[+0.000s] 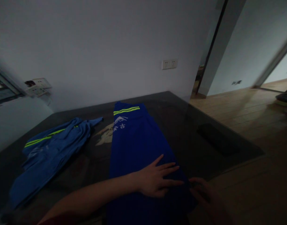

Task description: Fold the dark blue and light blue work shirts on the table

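Note:
A deep-blue work garment (136,143) lies folded lengthwise on the dark table, with two yellow-green stripes and white lettering near its far end. Across its right half my left hand (158,179) rests flat, fingers spread and palm down on the cloth. At the garment's right edge, my right hand (205,193) has its fingers closed on the fabric; this corner is very dim. To the left, a lighter blue garment (56,156) with similar stripes lies crumpled, apart from both hands.
The dark table (180,134) stands against a pale wall. A black flat object (217,139) lies on its right side. A pale patterned patch (107,136) shows between the garments. Wall sockets (169,64) are behind, and a power strip (37,87) is at left. Wooden floor (237,115) spreads at right.

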Demonstrator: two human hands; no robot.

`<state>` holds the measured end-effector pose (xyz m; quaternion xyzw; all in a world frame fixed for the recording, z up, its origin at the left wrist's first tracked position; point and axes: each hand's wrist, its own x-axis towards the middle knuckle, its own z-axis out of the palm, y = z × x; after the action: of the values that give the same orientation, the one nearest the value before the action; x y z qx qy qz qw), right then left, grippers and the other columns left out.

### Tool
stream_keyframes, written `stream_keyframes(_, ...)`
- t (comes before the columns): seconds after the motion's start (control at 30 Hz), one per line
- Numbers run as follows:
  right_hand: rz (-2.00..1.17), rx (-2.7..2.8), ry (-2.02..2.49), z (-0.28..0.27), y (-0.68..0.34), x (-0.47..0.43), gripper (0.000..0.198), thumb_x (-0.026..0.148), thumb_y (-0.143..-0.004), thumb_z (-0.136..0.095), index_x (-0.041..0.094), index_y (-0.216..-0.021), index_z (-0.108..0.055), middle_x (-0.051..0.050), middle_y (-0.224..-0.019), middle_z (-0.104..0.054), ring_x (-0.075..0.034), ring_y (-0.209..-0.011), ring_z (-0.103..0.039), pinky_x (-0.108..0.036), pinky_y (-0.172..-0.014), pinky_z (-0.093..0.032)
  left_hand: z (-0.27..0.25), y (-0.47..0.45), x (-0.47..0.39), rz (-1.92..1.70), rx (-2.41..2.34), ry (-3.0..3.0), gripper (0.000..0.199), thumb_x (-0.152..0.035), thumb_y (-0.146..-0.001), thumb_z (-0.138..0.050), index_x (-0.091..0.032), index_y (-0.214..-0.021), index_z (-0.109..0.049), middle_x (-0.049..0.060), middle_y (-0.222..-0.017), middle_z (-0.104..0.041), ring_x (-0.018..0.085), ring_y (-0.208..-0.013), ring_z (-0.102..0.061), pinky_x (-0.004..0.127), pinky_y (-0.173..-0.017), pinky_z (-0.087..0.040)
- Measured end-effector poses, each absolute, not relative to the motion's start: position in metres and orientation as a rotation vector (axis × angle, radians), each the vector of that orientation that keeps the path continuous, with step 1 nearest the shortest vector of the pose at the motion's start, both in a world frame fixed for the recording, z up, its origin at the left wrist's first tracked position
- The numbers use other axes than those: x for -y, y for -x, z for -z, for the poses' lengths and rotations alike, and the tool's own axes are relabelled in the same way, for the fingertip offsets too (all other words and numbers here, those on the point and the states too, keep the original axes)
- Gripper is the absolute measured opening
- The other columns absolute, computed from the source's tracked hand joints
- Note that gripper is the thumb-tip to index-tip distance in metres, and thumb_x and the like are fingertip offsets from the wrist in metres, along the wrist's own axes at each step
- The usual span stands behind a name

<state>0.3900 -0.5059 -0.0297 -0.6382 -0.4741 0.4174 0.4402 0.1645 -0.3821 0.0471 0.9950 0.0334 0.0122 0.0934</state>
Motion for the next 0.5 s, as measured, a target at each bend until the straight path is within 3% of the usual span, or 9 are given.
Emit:
stream_keyframes(0.23,-0.864,1.133,1.609,0.041,-0.392,0.507,0.024,0.043,-0.068,-0.067,0.022,-0.082,-0.067,-0.004,-0.081,-0.074,-0.020,-0.073,-0.071,-0.020,-0.061,-0.057,-0.059,-0.103,0.399,-0.152,-0.627,-2.951,0.058,-0.018,-0.089,-0.044,-0.028,-0.144,-0.029,0.003,-0.149,-0.037,0.024,-0.140,-0.025,0.059,-0.114,-0.008)
stream_keyframes(0.5,-0.860,1.081,1.599,0.046,-0.390,0.511,0.028,0.042,-0.064,-0.069,0.022,-0.083,-0.066,-0.005,-0.078,-0.073,-0.021,-0.070,-0.071,-0.022,-0.058,-0.058,-0.041,-0.043,0.448,0.118,-0.775,-2.845,0.083,-0.039,-0.082,-0.060,-0.032,-0.148,-0.011,0.005,-0.156,-0.015,0.030,-0.141,-0.019,0.061,-0.112,-0.016)
